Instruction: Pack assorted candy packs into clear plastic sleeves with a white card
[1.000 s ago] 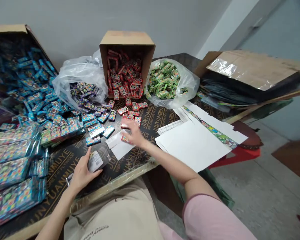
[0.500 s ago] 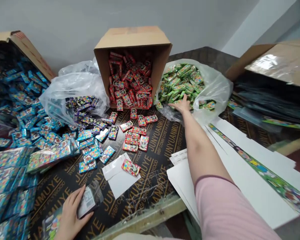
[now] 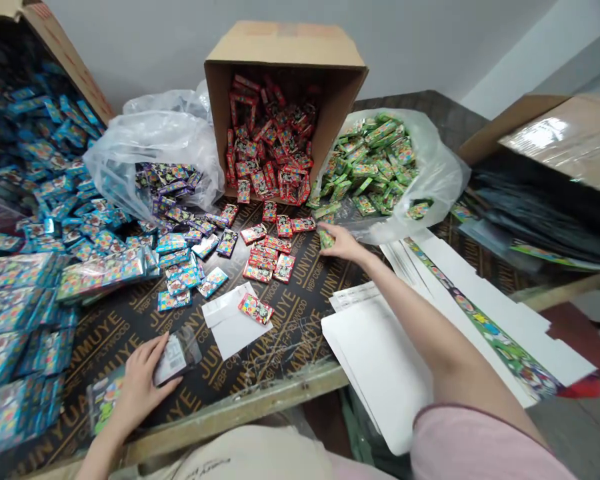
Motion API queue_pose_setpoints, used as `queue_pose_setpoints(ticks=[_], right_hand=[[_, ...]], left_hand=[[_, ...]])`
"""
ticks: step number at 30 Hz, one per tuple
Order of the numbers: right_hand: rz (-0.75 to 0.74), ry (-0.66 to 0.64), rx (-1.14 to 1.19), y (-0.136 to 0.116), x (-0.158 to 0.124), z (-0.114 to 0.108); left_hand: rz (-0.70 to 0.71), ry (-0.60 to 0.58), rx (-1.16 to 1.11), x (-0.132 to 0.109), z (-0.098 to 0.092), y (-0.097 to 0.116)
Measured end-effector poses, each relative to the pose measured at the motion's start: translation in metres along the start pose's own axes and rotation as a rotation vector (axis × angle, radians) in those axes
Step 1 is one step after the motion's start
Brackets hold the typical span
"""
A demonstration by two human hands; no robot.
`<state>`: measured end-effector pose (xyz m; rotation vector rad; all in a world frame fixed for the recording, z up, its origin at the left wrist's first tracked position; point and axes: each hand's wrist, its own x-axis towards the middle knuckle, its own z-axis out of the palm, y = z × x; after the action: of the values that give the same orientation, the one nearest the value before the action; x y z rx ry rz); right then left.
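Resting at the lower left of the frame, your left hand [image 3: 143, 380] lies over clear packaging [image 3: 173, 357], much as a moment ago; its thumb and fingers are spread, and you cannot tell whether they grip. Beyond it, low in the center, one red packet [image 3: 256, 309] lies on white paper [image 3: 235, 337], as before. What has changed is your right hand [image 3: 343, 245]: it was at the green pile [image 3: 380, 173], and it has come back toward the center with one green packet [image 3: 326, 239] pinched between thumb and fingers, so you appear to have finished that pick, while the paper bears only the red packet. Farther out on the bench [image 3: 300, 320], you have roughly nine loose red pieces [image 3: 284, 268] mid-frame and several blue ones [image 3: 213, 283] left of them, both overlapping too much for a firm count. Behind stand two translucent bags, one [image 3: 160, 140] left of center, one [image 3: 447, 177] at the upper right, and three cardboard boxes: upper left [image 3: 63, 60], upper center [image 3: 285, 47] and right edge [image 3: 555, 147].
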<state>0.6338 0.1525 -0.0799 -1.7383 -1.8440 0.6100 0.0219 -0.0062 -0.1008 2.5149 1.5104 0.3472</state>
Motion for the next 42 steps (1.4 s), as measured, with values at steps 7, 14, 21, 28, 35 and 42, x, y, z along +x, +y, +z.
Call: queue_pose_setpoints(ticks=[7,14,21,28,35,42], right_hand=[[-0.114,-0.009,0.232,-0.127,-0.098,0.053],[0.061,-0.378,1.021,-0.259,-0.143,0.11],[0.08,-0.142,0.918,-0.307,-0.147,0.15],[0.147,-0.153,1.017,-0.324,-0.14,0.166],[0.142,0.121,1.008,-0.337,-0.135,0.19],[-0.472,-0.166,0.578,-0.326,-0.153,0.18]], left_hand=[[-0.082,-0.015,-0.095,0.013,-0.017,0.019],[-0.15,0.081,-0.821,0.051,-0.062,0.131],[-0.493,-0.226,-1.364,0.039,-0.078,0.136],[-0.608,-0.267,-1.51,0.019,-0.09,0.127],[-0.642,-0.056,-1.427,0.011,-0.07,0.126],[-0.836,0.116,-1.627,0.004,-0.067,0.099]])
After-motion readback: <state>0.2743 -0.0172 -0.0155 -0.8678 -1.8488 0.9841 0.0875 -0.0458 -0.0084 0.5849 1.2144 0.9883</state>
